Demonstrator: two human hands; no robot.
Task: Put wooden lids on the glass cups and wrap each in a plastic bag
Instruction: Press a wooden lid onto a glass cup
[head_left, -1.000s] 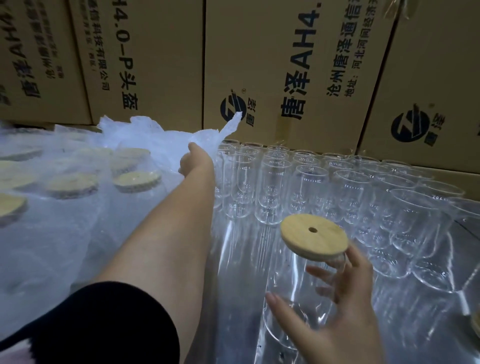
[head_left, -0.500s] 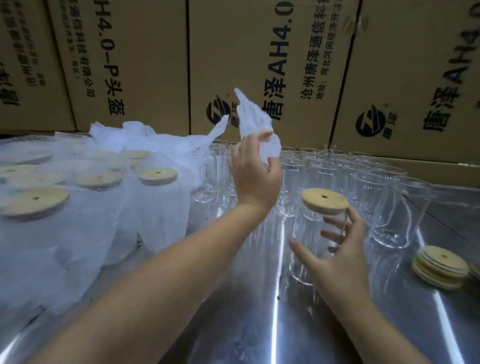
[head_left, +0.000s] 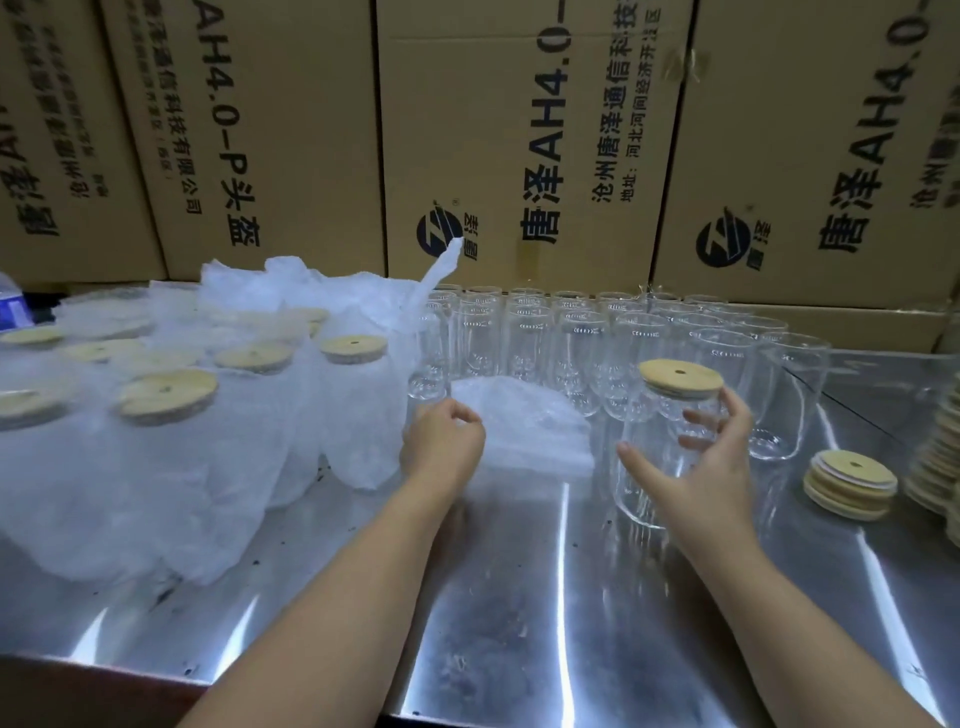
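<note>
Checker: Grip on each side, head view?

Packer: The left hand (head_left: 441, 441) has its fingers curled and pinches the left edge of a plastic bag (head_left: 524, 436). The right hand (head_left: 696, 467) is cupped round a glass cup (head_left: 647, 467). Its thumb is on the cup's left wall and its fingers go round the right wall, just under the wooden lid (head_left: 680, 378).

Checker: Where do the things sit relative to those holds?

Packer: The bag spreads to the right of the left hand, low over the steel table (head_left: 519, 597). Its far end is just beside the cup; I cannot tell whether it touches the glass. The cup stands just beyond the right palm, in front of the rows of bare cups (head_left: 524, 338). The wrapped cups (head_left: 171, 415) are well to the left, and a stack of lids (head_left: 849, 483) lies to the right.

Checker: What differs from before?

Packer: Half a second ago the left hand was raised in front of the cardboard boxes (head_left: 519, 130), with the bag sticking up above it. Now the hand is down near the table and the bag lies flatter. A second ago that hand was reaching toward the plastic by the wrapped cups. The right hand has kept the lidded cup throughout.

Checker: Which way do they point?

Packer: The cup is upright, long axis vertical and mouth up. The lid sits flat on top with its hole facing up. The bag's long axis runs left to right, from the pinch toward the cup.
</note>
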